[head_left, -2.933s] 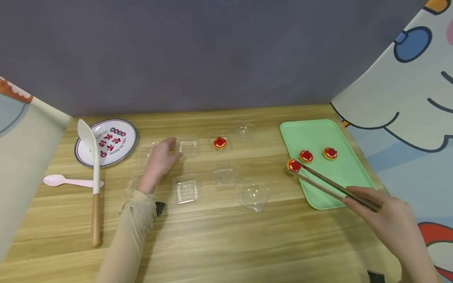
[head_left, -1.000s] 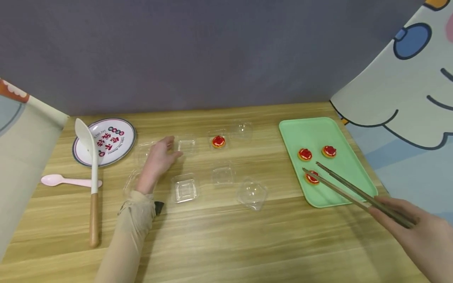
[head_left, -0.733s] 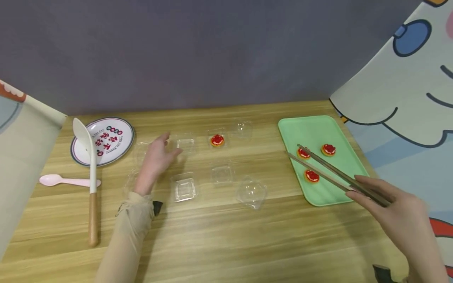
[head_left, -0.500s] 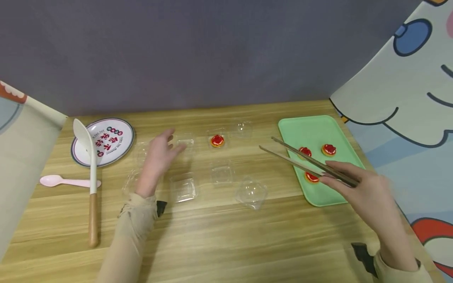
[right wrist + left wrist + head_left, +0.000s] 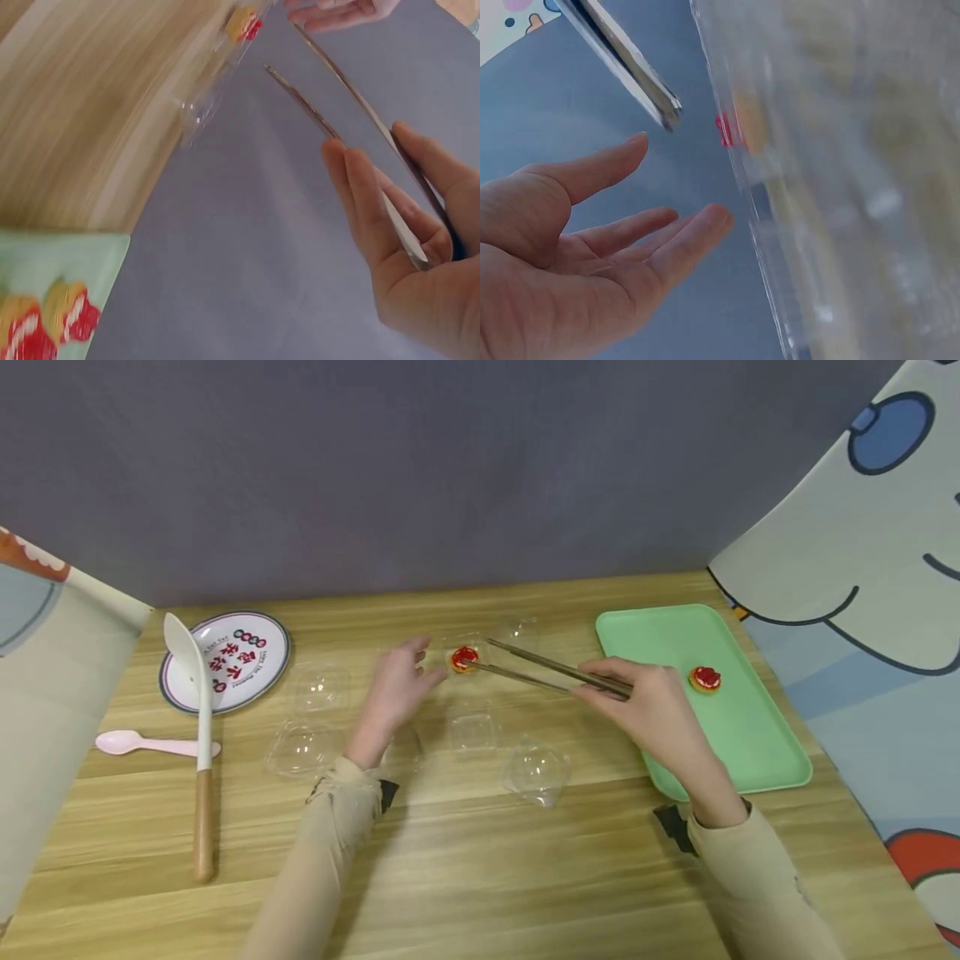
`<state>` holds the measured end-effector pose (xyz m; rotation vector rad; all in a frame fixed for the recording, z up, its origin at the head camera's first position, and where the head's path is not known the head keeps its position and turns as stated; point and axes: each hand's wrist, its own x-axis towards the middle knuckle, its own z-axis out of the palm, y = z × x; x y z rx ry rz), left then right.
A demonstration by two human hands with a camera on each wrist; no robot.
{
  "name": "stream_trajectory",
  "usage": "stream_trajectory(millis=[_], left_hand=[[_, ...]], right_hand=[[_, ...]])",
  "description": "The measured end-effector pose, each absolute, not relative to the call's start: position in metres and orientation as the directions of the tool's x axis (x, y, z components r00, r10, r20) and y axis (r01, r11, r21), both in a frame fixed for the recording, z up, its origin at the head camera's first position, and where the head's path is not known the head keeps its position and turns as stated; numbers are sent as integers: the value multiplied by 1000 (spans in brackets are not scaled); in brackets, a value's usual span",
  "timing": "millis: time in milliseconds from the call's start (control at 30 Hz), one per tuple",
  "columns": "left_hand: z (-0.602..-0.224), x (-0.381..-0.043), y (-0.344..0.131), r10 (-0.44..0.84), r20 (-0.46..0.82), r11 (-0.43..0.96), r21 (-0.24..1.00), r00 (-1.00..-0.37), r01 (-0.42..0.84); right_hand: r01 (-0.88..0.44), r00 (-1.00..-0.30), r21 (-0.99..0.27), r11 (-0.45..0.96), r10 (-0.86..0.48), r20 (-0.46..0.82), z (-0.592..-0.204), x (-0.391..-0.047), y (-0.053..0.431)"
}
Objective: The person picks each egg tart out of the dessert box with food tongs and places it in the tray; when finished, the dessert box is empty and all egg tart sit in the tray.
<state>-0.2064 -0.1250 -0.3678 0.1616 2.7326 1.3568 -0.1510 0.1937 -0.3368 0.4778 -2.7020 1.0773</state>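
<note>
In the head view, my left hand (image 5: 393, 689) hovers with relaxed, spread fingers just left of a small tart with red topping (image 5: 464, 658), which sits in a clear plastic box. The left wrist view shows nothing in that hand (image 5: 622, 247). My right hand (image 5: 652, 710) grips long metal tongs (image 5: 536, 658). Their tips are spread and reach over the tart; the right wrist view shows them (image 5: 330, 82) apart from it, nothing between them. Another tart (image 5: 705, 678) lies on the green tray (image 5: 660, 627); my right hand and arm hide others from the head view.
Clear plastic boxes and lids stand around, among them a box (image 5: 472, 731), a domed lid (image 5: 536, 772) and a container (image 5: 300, 747). A plate (image 5: 262, 664) lies left under a white ladle (image 5: 204, 718), near a pink spoon (image 5: 123, 742). A grey wall (image 5: 420, 477) rises behind.
The tongs let go of a tart onto the tray's left part. My right hand then swung left with the tongs to the boxed tart. My left hand shifted right towards that tart.
</note>
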Motion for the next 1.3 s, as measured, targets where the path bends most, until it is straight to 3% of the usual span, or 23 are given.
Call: stream_trajectory(millis=[333,967,1300], left_hand=[[-360,-211,-102,146,-39,690,720,-988,74],[-373,-219,-88,102,-101,724,689,-990,4],[-377,-224,-87,91,-126,744,668,-988,-17]], right_hand=[[-372,-927,-595,712,-259,270,-342,-167,173],[-330,-943,-578,746,-294,158,-335,-181,163],[-331,-943,-556,762,-292,161,-334,-183,163]])
